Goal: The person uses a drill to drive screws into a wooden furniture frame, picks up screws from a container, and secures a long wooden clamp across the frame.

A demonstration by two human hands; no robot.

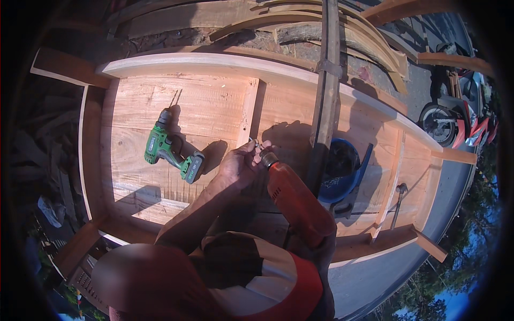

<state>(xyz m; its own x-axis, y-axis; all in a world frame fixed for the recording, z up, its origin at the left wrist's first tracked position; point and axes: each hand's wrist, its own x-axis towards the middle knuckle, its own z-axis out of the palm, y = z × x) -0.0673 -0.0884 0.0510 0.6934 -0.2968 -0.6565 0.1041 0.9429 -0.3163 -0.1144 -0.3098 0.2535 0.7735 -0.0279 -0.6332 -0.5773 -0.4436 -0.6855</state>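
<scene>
An orange-red power drill (300,200) is held over the wooden panel, its dark chuck pointing up and to the left. My right hand (325,243) is at its rear end, mostly hidden by the drill body, with the fingers closed around the grip. My left hand (238,166) is in front of the chuck, fingertips pinched together beside the end of a cross batten (248,109). A small shiny metal bit shows at those fingertips; exactly what they hold is unclear. To the left, a green cordless drill (160,142) with a long bit lies on the panel.
Raised boards frame the wooden panel (209,96). A dark beam (324,101) crosses above it. Right of that stand a blue basin (342,179), a handsaw (360,174) beside it and a hammer (398,203). Curved planks (300,18) lie beyond; a red motorcycle (463,125) stands far right.
</scene>
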